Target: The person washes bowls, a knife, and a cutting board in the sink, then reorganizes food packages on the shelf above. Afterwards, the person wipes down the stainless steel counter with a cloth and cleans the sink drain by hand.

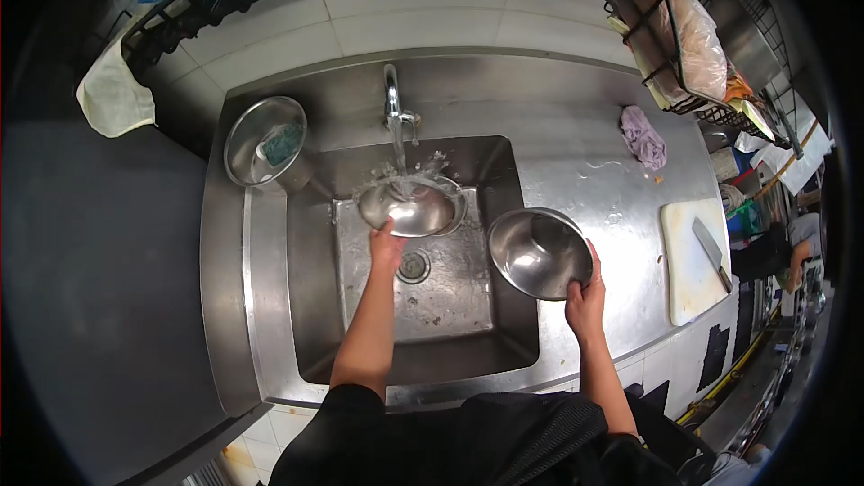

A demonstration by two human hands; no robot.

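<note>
"Holding a steel bowl [409,216] just beyond the left hand's [387,250] fingers, right under the tap [391,94]?"

"Yes, pinched at its near edge, shiny curve up. Tilted, I'd guess, so the water sheds into the sink [414,317] beneath those fingers."

"And the right hand [587,301]?"

"Clamped on a second bowl [540,256], thumb over the near rim, fingers round the outer wall. The bowl sits leftward of them, over the sink's edge, probably kept out there to stay clear of the splash."

"What can't you make out?"

"Most of the left fingertips, tucked under the metal, and the right ones behind the wall. Another rim shows past the left fingers, rightward of their bowl; splashing blurs it, so I can't tell whether it's a separate bowl."
</note>
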